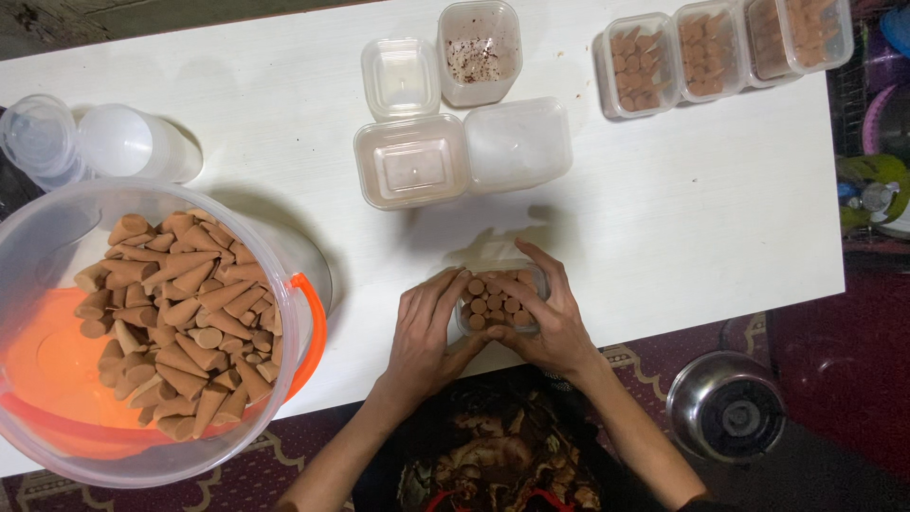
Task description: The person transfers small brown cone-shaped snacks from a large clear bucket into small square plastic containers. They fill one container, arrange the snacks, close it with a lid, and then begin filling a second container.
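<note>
— Bucket [57, 379], clear with an orange handle, overhangs the table's [720, 218] near-left edge; what fills it?
— Brown cones [180, 313], loosely heaped.
— And the hands?
— Left hand [428, 327] and right hand [548, 318] clasp a small box [500, 299] from both sides at the near edge; cones stand packed inside it.
— Farther back?
— Empty tubs [445, 123] mid-table; filled tubs [720, 47] line the far-right corner.

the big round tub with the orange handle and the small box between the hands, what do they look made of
The big round tub looks like clear glossy plastic: the brown cones show through its wall. The small square box, held between the left hand and the right hand, seems the same clear plastic, though mostly covered.
</note>
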